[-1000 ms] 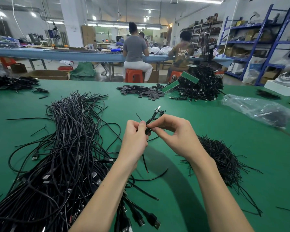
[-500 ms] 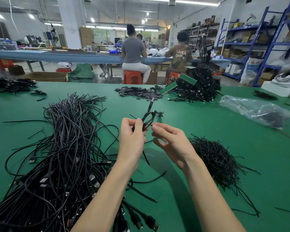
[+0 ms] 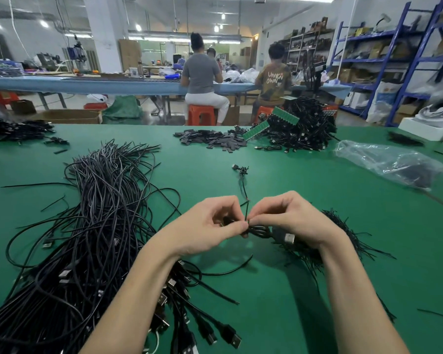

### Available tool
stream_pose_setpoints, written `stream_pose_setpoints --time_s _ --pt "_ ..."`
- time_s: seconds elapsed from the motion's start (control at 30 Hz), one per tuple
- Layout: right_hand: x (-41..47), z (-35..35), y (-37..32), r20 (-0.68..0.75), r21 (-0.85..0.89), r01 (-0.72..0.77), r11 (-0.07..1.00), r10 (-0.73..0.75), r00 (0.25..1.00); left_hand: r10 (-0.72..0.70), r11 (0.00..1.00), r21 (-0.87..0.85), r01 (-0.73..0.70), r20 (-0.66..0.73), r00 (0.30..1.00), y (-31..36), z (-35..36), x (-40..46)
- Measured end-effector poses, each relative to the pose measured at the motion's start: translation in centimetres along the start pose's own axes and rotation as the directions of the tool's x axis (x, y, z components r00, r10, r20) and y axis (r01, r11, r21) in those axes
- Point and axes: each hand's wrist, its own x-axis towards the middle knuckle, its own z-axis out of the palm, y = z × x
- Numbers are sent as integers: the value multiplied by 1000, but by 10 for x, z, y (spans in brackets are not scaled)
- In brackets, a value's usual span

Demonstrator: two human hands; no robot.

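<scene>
At the centre of the frame the left hand [image 3: 205, 226] and right hand [image 3: 292, 221] both pinch the coiled cable [image 3: 260, 229], which lies crosswise between their fingertips, its plug [image 3: 289, 237] under the right hand and a loose tail pointing up-frame.

Left hand [image 3: 205, 226] and right hand [image 3: 289, 221] meet, fingers curled, thumbs pinching.

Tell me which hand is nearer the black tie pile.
Right. The right hand is at the left edge of the tie pile; the left hand is further left, beyond it.
</scene>
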Motion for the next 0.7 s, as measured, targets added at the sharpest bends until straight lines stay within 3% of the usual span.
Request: stream_pose_setpoints --time_s 0.1,0.17,0.23,0.33,0.47,0.57,0.63,0.7 --pt "5 -3 -15 -60 -364 -21 931 -1 998 -31 981 186 47 -87 996 -3 6 2" --pt "11 6 -22 -124 -472 -32 881 -31 992 -46 954 280 107 -216 975 -4 11 5" --pt "16 17 -28 -191 -492 -37 870 -66 979 -77 939 290 187 -354 932 -4 14 8" --pt "19 27 -29 -264 -393 -36 919 -75 962 -144 962 126 244 -527 838 -8 12 9" --pt "19 30 -29 -265 -371 37 928 -144 953 -255 960 -59 274 -593 764 -11 13 10" --pt "17 26 -30 -230 -437 93 895 -211 950 -315 949 -200 244 -568 760 -10 13 11" --pt "15 24 -29 -218 -474 87 876 -213 953 -290 957 -163 240 -576 764 -10 15 11" --pt "15 24 -28 -208 -504 52 862 -179 962 -188 973 -16 231 -635 749 -9 19 12"
